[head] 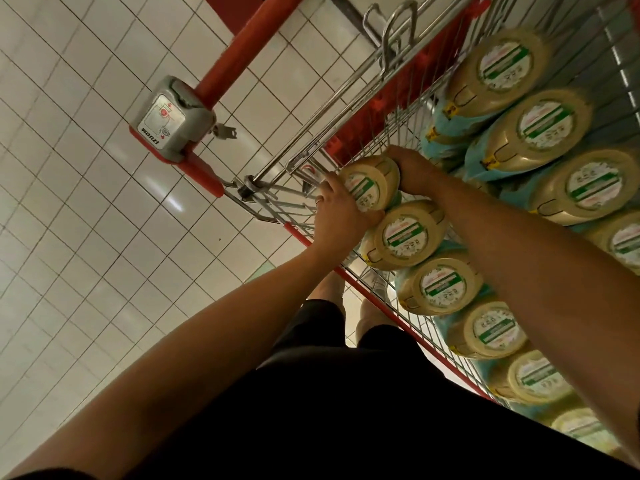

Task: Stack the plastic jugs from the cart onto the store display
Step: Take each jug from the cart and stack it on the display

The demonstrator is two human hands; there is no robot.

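White-tiled floor (86, 220) under a wire cart (363, 109). Left hand (341, 216) and right hand (412, 171), fingers curled, grip opposite sides of one cream jug (372, 181) at the cart's handle-end corner; other jugs (547, 124) lie in rows alongside and beyond, round labels facing up

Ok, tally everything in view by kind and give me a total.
Held jug, gripped by left hand and right hand: 1
Other jugs in the cart, bases showing: 9
Hands: 2
Cart: 1
Coin lock: 1
Total: 14
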